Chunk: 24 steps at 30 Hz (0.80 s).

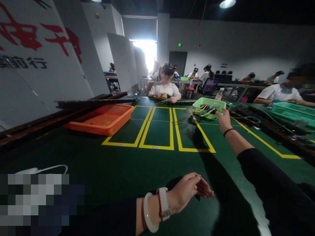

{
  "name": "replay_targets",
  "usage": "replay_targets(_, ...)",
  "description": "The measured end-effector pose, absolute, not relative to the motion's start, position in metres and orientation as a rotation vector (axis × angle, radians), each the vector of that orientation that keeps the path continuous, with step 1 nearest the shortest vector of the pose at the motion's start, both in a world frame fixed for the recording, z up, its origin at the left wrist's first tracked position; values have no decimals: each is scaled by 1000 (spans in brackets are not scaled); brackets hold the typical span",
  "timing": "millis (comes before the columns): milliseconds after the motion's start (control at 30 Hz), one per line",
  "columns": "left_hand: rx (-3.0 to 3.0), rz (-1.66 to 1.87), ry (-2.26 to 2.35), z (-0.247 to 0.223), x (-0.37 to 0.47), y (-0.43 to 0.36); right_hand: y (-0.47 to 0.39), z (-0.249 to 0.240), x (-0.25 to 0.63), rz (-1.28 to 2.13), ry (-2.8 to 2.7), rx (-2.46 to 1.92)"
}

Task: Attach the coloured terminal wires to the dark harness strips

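Observation:
My right hand [223, 120] reaches far forward, its fingers closed on the near right rim of a light green plastic basket [222, 104]. Inside the basket lie several coloured wires [205, 109] in yellow, blue, red and green. A dark shadow falls on the table just below the basket's left side. Close to me, my left hand [189, 190] rests on the dark green tabletop [118, 173], with the fingers loosely stretched and slightly cupped. I see nothing held in it. A watch with a woven band and a pale bangle circle that wrist.
An orange basket [108, 126] with a few wire pieces sits left of the yellow tape frames [156, 148]. Dark trunking [95, 102] borders the table's left side. At right stand a bottle [219, 94], loose wires and another green basket [292, 113]. A person [166, 88] sits opposite.

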<state>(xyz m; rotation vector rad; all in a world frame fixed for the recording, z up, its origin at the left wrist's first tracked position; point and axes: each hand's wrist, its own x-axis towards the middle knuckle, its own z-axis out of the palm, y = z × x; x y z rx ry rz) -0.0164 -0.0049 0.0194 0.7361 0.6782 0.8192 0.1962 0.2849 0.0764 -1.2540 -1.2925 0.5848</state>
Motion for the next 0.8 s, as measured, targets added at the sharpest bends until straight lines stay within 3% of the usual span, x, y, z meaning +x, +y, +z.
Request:
replay_targets(267, 831, 861, 634, 23, -20, -4, 151, 9, 174, 508, -1738, -1191)
replay_targets(433, 1232, 978, 660, 55, -61, 20, 68, -15, 183, 423, -2158, -1187)
replay_targets(800, 693, 2033, 1179, 146, -303, 131, 50, -20, 192, 593, -2172, -1286)
